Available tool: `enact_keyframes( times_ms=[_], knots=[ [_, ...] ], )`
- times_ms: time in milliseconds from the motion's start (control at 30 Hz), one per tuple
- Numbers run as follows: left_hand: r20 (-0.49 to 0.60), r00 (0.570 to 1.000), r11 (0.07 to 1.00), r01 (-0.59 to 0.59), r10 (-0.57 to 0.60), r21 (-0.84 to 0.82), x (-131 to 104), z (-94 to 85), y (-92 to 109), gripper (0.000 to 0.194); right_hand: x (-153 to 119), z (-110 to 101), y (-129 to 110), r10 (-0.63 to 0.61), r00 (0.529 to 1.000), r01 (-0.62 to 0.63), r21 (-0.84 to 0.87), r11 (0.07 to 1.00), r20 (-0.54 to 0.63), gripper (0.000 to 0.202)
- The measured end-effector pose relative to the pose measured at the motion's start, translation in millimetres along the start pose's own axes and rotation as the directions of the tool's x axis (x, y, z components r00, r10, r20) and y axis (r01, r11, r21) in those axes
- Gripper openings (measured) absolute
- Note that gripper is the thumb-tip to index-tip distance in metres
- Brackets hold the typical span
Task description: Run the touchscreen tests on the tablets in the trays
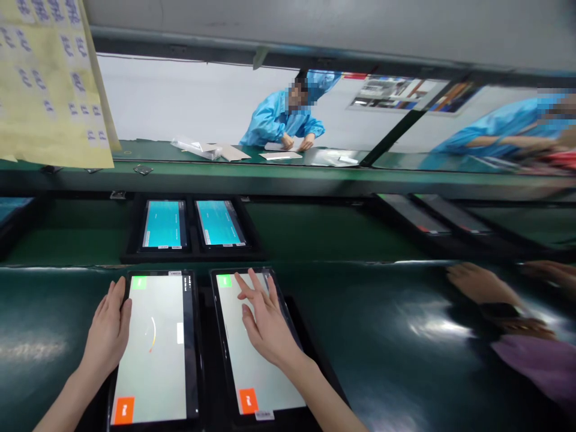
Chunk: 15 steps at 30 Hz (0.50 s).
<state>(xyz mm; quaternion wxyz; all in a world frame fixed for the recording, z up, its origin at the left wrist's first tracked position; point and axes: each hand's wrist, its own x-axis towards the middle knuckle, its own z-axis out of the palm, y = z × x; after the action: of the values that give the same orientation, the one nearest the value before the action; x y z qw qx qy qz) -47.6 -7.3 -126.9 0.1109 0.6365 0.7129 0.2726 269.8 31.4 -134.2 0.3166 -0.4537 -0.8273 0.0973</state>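
Observation:
Two tablets lie side by side in front of me, both screens lit. My left hand [107, 327] rests along the left edge of the left tablet [157, 366], its fingers stretched out and not wrapped round it. A thin curved line and green and orange squares show on that white screen. Over the right tablet [265, 381] is my right hand [265, 318], fingers spread, fingertips near the green square at the top; whether they touch the glass I cannot tell. A black tray [297, 318] shows beneath the right tablet.
Beyond, a black tray [191, 257] carries two tablets with blue screens. Another tray with two tablets [414, 216] sits further right. A co-worker's hand [486, 285] is at the right. Yellow labelled paper [49, 90] hangs upper left. People in blue work behind the line.

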Motion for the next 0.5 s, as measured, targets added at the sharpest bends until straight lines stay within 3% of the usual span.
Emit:
enact_keyframes(
  times_ms=[133, 367, 500],
  knots=[
    [0.014, 1.0, 0.998, -0.023, 0.022, 0.06, -0.9, -0.3, 1.3, 0.067, -0.1, -0.1, -1.0, -0.007, 1.0, 0.008, -0.011, 1.0, 0.008, 0.039],
    [0.055, 0.998, 0.993, -0.036, 0.03, 0.115, -1.7, -0.8, 2.6, 0.064, 1.2, 1.7, -4.8, -0.021, 0.999, 0.023, -0.047, 0.999, 0.039, 0.019],
    [0.065, 0.997, 0.989, -0.047, 0.038, 0.142, -2.7, -0.3, 1.1, 0.063, 3.0, 3.6, -8.9, -0.006, 0.997, 0.015, -0.106, 0.994, 0.079, 0.026]
  ],
)
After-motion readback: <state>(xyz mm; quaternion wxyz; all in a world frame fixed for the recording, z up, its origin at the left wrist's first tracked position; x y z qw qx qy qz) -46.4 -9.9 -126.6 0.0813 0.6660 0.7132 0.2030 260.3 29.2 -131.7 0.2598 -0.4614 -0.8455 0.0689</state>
